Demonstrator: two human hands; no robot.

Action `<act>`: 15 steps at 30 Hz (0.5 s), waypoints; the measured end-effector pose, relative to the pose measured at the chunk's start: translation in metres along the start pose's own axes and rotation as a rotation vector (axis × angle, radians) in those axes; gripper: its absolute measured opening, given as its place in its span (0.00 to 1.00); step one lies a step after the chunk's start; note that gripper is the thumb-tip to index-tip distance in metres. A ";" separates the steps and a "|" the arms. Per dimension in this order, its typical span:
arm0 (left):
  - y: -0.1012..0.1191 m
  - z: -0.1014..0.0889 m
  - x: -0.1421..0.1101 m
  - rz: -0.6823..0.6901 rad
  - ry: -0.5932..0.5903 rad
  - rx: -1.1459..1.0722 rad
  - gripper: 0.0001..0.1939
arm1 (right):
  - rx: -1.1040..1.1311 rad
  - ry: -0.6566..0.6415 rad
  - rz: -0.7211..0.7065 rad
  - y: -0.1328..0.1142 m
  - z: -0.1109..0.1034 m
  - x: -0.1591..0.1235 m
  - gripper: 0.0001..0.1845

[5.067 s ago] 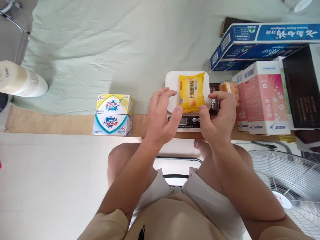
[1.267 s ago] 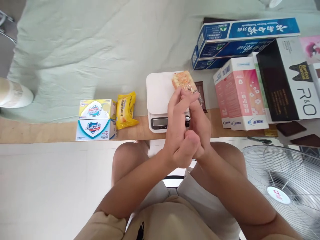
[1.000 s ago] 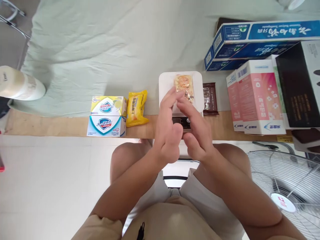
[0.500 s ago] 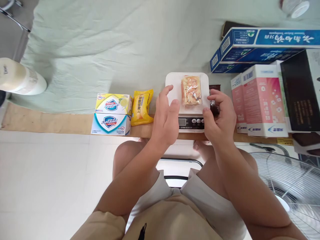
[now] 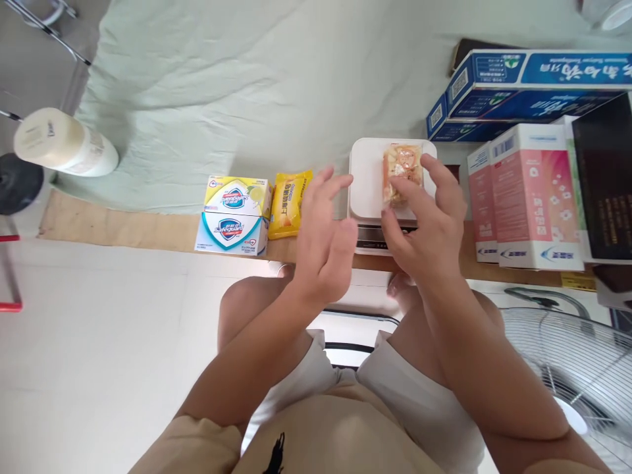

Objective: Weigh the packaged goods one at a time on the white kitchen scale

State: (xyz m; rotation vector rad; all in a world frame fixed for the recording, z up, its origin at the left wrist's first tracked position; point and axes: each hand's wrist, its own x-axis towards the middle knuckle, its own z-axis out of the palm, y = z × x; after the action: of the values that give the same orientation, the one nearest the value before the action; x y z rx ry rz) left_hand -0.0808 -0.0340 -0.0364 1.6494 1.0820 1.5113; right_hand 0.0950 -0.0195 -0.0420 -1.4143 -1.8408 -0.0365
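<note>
One left hand (image 5: 323,240), fingers loose, empty; one right hand (image 5: 429,224), fingers spread over the wrapped snack (image 5: 403,164), grip unclear.
It lies on the digital scale (image 5: 365,181). Likely light, crumbly, slick-wrapped: pinch gently by the long sides.

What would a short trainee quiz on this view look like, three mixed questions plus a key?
1. Multiple choice: what lies on the white scale?
a) a toothpaste box
b) a clear-wrapped pack
c) a white bottle

2. True or false: the yellow packet lies between the Safeguard packaging and the scale.

3. Short answer: which of the person's own hands is over the clear-wrapped pack?

Key: 1, b. 2, true. 3, the right hand.
</note>
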 end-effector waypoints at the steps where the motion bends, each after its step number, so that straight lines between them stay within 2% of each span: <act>1: 0.002 -0.008 -0.001 0.025 0.016 0.007 0.23 | -0.010 -0.027 0.004 -0.002 0.001 0.001 0.20; 4: 0.009 -0.031 -0.005 -0.012 0.072 0.030 0.22 | -0.018 -0.061 0.040 -0.006 0.004 0.003 0.16; 7: 0.014 -0.045 -0.007 -0.050 0.114 0.058 0.22 | 0.013 -0.059 0.043 -0.006 0.006 0.007 0.11; 11: 0.016 -0.050 -0.007 -0.066 0.123 0.061 0.22 | 0.066 -0.012 -0.005 -0.016 0.013 0.009 0.09; 15: 0.017 -0.049 -0.007 -0.108 0.082 0.041 0.22 | 0.108 0.016 -0.077 -0.044 0.030 0.005 0.11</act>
State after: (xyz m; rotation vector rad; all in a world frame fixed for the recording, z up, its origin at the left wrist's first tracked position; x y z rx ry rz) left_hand -0.1264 -0.0517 -0.0180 1.5414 1.2336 1.5067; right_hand 0.0411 -0.0184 -0.0408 -1.2655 -1.8550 0.0127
